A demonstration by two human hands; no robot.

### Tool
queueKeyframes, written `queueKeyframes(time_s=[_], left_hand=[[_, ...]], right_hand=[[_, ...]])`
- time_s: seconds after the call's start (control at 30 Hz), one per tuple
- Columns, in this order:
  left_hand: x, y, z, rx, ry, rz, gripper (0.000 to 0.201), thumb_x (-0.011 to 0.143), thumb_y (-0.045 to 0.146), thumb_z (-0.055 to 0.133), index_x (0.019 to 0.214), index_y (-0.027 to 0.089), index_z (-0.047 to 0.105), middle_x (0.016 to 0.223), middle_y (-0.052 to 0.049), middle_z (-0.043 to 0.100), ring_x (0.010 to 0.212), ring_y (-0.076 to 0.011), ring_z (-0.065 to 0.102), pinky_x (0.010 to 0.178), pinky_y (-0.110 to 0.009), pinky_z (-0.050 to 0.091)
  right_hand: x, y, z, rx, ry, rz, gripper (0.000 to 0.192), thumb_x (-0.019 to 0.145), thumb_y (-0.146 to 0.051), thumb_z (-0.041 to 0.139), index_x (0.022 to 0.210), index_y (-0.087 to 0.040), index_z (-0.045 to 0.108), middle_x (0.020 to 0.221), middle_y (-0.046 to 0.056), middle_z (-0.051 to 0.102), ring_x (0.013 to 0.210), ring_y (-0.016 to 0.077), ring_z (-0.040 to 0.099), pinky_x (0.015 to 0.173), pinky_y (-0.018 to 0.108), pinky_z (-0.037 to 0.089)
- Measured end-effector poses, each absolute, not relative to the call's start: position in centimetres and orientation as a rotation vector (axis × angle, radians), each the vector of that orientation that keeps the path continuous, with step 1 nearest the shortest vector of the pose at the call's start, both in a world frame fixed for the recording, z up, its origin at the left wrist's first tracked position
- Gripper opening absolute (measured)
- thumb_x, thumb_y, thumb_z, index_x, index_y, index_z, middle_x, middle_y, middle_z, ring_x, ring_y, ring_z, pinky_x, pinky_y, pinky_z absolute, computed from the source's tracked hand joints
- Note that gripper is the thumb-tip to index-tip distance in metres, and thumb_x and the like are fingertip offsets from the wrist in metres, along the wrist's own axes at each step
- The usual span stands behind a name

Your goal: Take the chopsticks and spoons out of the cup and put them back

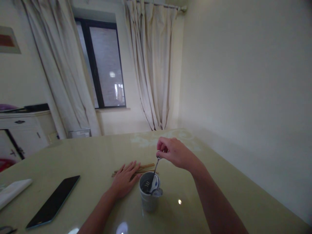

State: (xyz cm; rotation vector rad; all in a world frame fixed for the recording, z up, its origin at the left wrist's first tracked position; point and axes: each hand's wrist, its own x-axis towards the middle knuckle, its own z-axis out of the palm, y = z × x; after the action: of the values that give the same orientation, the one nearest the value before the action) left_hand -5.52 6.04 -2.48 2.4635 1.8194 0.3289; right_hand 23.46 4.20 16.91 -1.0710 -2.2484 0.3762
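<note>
**Right hand pinching spoon over utensil cup, left hand lying flat on chopsticks**

The right hand (pixel 174 152) is pinching the top of a metal spoon (pixel 155 171) handle between thumb and fingertips, directly above the grey utensil cup (pixel 149 198). The spoon's long axis is running steeply down and slightly left from the hand, its lower end sitting inside the cup beside a blue-and-white ceramic spoon (pixel 156 186). The left hand (pixel 125 179) is lying palm down with fingers spread on the table (pixel 219 201), covering the near ends of a bundle of wooden chopsticks (pixel 146 167) lying roughly left-to-right just behind the cup. The cup is standing between the two hands, just beside the left one and below the right. A dark phone (pixel 54 201) is lying well apart to the left.
</note>
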Motion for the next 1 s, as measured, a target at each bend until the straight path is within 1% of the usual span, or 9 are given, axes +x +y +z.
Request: queueKeyframes(time_s=[0.17, 0.3, 0.37, 0.47, 0.53, 0.63, 0.77, 0.9, 1.0], left_hand=[[-5.3, 6.3, -3.0, 2.446, 1.851, 0.347, 0.065, 0.106, 0.058, 0.037, 0.165, 0.032, 0.036, 0.172, -0.005, 0.033, 0.16, -0.0269, 0.032, 0.132, -0.055, 0.019], [-4.7, 6.6, -2.5, 2.369, 1.948, 0.299, 0.076, 0.104, 0.062, 0.038, 0.166, 0.019, 0.032, 0.172, -0.011, 0.031, 0.161, -0.028, 0.03, 0.132, -0.053, 0.021], [-4.7, 6.8, -2.5, 2.376, 1.944, 0.311, 0.077, 0.104, 0.061, 0.039, 0.166, 0.016, 0.033, 0.172, -0.012, 0.032, 0.161, -0.0271, 0.032, 0.133, -0.051, 0.02], [-5.0, 7.0, -3.1, 2.446, 1.851, 0.357, 0.067, 0.105, 0.056, 0.039, 0.164, 0.023, 0.039, 0.171, -0.007, 0.036, 0.16, -0.0244, 0.034, 0.134, -0.049, 0.019], [-5.1, 7.0, -3.5, 2.48, 1.814, 0.383, 0.063, 0.107, 0.053, 0.038, 0.163, 0.026, 0.041, 0.17, -0.005, 0.038, 0.159, -0.0239, 0.035, 0.134, -0.049, 0.019], [-5.1, 7.0, -4.0, 2.491, 1.829, 0.404, 0.064, 0.107, 0.052, 0.037, 0.163, 0.022, 0.042, 0.169, -0.007, 0.04, 0.159, -0.0249, 0.035, 0.134, -0.05, 0.019], [-5.2, 6.9, -4.0, 2.499, 1.815, 0.336, 0.065, 0.107, 0.05, 0.036, 0.163, 0.018, 0.04, 0.169, -0.009, 0.039, 0.158, -0.0251, 0.037, 0.133, -0.049, 0.024], [-5.7, 7.2, -3.8, 2.524, 1.76, 0.328, 0.066, 0.107, 0.055, 0.035, 0.165, 0.024, 0.036, 0.17, -0.006, 0.036, 0.159, -0.0255, 0.035, 0.133, -0.051, 0.024], [-5.8, 7.6, -3.8, 2.508, 1.797, 0.371, 0.069, 0.106, 0.061, 0.037, 0.165, 0.026, 0.036, 0.17, -0.006, 0.037, 0.16, -0.0272, 0.033, 0.133, -0.053, 0.023]], right_hand=[[23.2, 3.9, 17.1, -1.1, -2.269, 0.334, 0.014, 0.085, -0.011, 0.078, 0.086, -0.02, 0.067, 0.075, -0.001, 0.074, 0.069, 0.0152, 0.066, 0.064, 0.025, 0.038], [23.2, 3.8, 17.1, -1.097, -2.275, 0.322, 0.015, 0.085, -0.012, 0.079, 0.087, -0.02, 0.067, 0.076, -0.001, 0.074, 0.07, 0.0152, 0.066, 0.064, 0.025, 0.038], [23.2, 3.7, 17.1, -1.089, -2.275, 0.318, 0.014, 0.085, -0.012, 0.079, 0.087, -0.02, 0.067, 0.076, -0.001, 0.074, 0.07, 0.0151, 0.066, 0.064, 0.025, 0.038], [23.3, 3.6, 17.2, -1.075, -2.275, 0.324, 0.013, 0.086, -0.012, 0.078, 0.087, -0.02, 0.068, 0.076, -0.001, 0.074, 0.07, 0.015, 0.066, 0.064, 0.025, 0.038], [23.3, 3.6, 17.3, -1.081, -2.278, 0.325, 0.013, 0.087, -0.013, 0.078, 0.088, -0.021, 0.068, 0.076, -0.001, 0.073, 0.07, 0.015, 0.066, 0.063, 0.025, 0.037], [23.3, 3.5, 17.3, -1.084, -2.286, 0.318, 0.013, 0.087, -0.013, 0.079, 0.088, -0.021, 0.068, 0.075, -0.002, 0.073, 0.069, 0.0146, 0.065, 0.063, 0.025, 0.036], [23.3, 3.2, 17.4, -1.094, -2.31, 0.316, 0.013, 0.087, -0.013, 0.078, 0.089, -0.02, 0.068, 0.076, -0.002, 0.073, 0.07, 0.0142, 0.064, 0.064, 0.025, 0.035], [23.2, 2.9, 17.6, -1.117, -2.327, 0.309, 0.013, 0.088, -0.013, 0.078, 0.089, -0.02, 0.067, 0.077, -0.002, 0.073, 0.071, 0.0145, 0.064, 0.065, 0.025, 0.035], [23.0, 2.8, 17.7, -1.128, -2.341, 0.29, 0.014, 0.088, -0.014, 0.08, 0.09, -0.02, 0.067, 0.08, -0.001, 0.074, 0.074, 0.0149, 0.065, 0.065, 0.025, 0.035]])
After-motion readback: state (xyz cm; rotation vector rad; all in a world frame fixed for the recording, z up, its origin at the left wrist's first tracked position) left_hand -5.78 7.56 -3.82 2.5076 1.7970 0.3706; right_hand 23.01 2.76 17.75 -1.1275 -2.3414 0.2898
